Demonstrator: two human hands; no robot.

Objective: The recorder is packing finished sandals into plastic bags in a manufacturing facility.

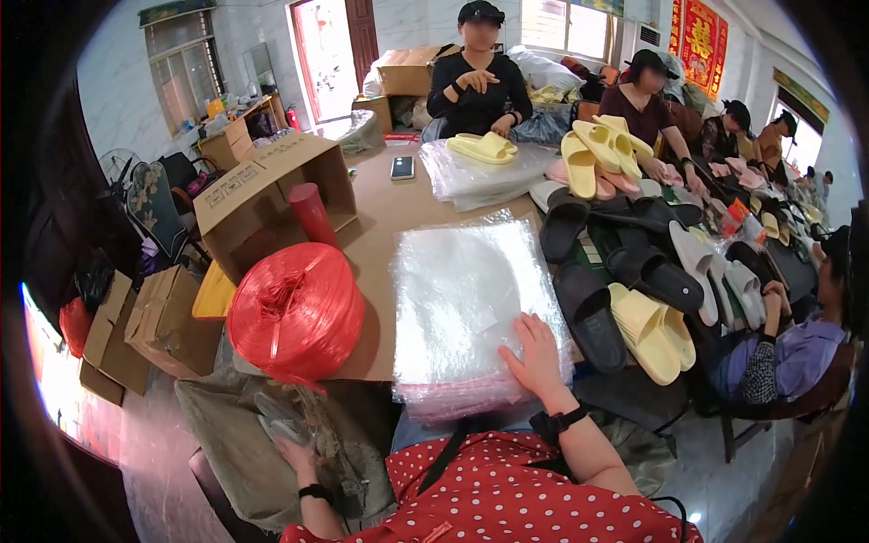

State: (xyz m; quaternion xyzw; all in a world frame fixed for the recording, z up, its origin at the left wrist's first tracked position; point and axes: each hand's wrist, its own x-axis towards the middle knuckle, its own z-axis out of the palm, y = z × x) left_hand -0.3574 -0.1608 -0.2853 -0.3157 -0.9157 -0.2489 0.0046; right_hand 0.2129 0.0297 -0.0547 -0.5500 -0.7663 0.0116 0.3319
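My right hand (534, 353) lies with its fingers spread on a stack of clear plastic bags (462, 281) at the table's near edge. A wristband is on that arm. Low on the left, my left hand (297, 455) is closed around a greyish item in clear plastic (274, 415), whose exact kind I cannot make out. It is beside the mouth of a drab green sack (226, 443). Right of the bags lie loose slippers: black slides (587, 312), a pale yellow pair (647, 330) and white ones (695, 262).
A large roll of red plastic twine (294, 312) and an open cardboard box (272, 195) stand left of the bags. A phone (403, 167) lies farther back. Across the table, a person (480, 86) is by yellow slippers (482, 147) on more bags. Other people sit along the right.
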